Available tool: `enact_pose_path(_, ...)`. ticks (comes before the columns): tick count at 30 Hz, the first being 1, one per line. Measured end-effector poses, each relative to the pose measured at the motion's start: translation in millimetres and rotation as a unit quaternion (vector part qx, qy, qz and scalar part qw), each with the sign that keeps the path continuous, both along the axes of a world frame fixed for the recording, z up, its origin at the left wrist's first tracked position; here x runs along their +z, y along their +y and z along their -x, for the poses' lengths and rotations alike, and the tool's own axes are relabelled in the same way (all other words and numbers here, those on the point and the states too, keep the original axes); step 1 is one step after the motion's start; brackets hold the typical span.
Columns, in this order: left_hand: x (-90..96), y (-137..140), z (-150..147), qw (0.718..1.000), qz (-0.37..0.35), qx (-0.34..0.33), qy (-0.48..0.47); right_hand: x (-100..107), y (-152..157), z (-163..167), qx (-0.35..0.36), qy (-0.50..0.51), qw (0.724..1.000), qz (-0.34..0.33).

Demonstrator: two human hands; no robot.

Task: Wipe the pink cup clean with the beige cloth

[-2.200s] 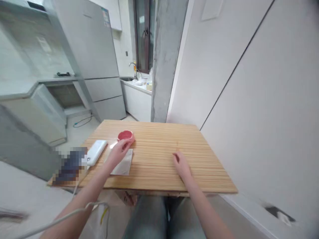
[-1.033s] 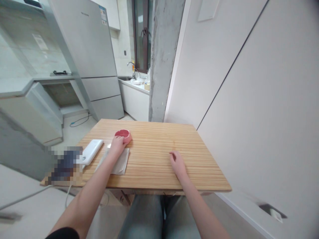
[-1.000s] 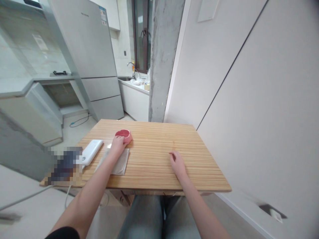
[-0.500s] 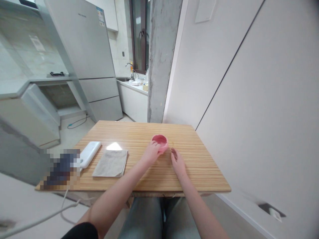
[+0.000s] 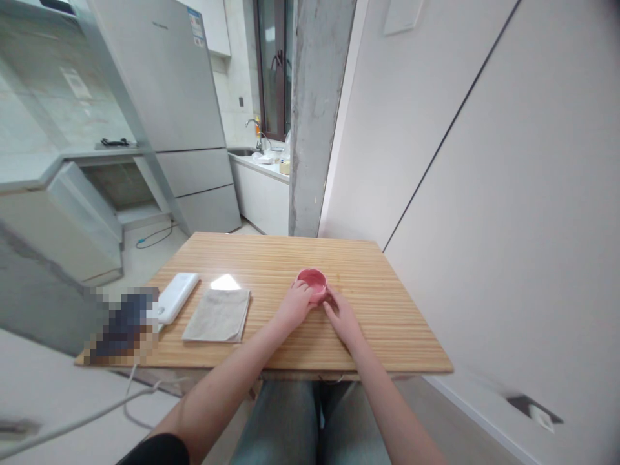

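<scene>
A small pink bowl [image 5: 317, 279] stands on the wooden table [image 5: 402, 336], a little right of its middle. My left hand [image 5: 296, 306] grips its near left side, fingers over the rim and thumb low on the outside. On the other side, my right hand [image 5: 343, 316] has its fingertips and thumb against the bowl's near right wall. Between them, my hands hide part of the bowl's near side. Nothing can be made out inside it.
A folded grey cloth [image 5: 217, 315] lies left of my left forearm. Beyond it are a white power bank-like block [image 5: 178, 297] and a blurred-out patch [image 5: 123, 326], with a white cable [image 5: 92, 416] hanging off the edge. A wall [image 5: 484, 226] rises on the right.
My right hand has moved left from the bare tabletop onto the bowl's right side. The bowl sits slightly nearer to me, with my left hand still on it.
</scene>
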State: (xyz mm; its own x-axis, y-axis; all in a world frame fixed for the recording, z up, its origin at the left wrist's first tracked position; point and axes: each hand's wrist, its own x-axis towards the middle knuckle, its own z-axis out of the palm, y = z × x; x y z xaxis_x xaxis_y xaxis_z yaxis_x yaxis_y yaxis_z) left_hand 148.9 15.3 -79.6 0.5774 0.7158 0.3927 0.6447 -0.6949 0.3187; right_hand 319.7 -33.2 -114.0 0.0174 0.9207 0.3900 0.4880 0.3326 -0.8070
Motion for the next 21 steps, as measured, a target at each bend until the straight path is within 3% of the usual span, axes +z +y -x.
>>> enact_pose_path(4, 0.7, 1, 1, 1.0, 0.013, -0.008, -0.014, -1, 0, -1, 0.0, -0.013, 1.0, 0.0)
enact_pose_path(8, 13.0, -5, 3, 0.999, 0.025, -0.041, -0.021, -3, 1, -1, -0.003, -0.006, 1.0, -0.002)
enact_pose_path(10, 20.2, -9, 11, 0.997, 0.021, -0.066, -0.045, -4, 1, -1, -0.003, 0.005, 1.0, 0.0)
enact_pose_path(12, 24.4, -13, 29, 0.996, 0.016, -0.05, -0.077, -5, 1, -1, -0.006, 0.016, 1.0, 0.0)
enact_pose_path(14, 23.5, -14, 58, 0.994, 0.012, 0.031, -0.105, -5, 2, -1, -0.011, 0.021, 1.0, 0.001)
enact_pose_path(16, 18.2, -14, 96, 0.981, 0.004, 0.154, -0.118, -4, 1, -1, -0.014, 0.023, 1.0, 0.004)
enact_pose_path(19, 8.8, -17, 156, 0.944, 0.01, 0.325, -0.056, -4, 1, -1, -0.014, 0.018, 1.0, 0.008)
enact_pose_path(21, 6.5, -23, 186, 0.918, 0.02, 0.395, 0.011, -4, 1, -1, -0.015, 0.01, 1.0, 0.009)
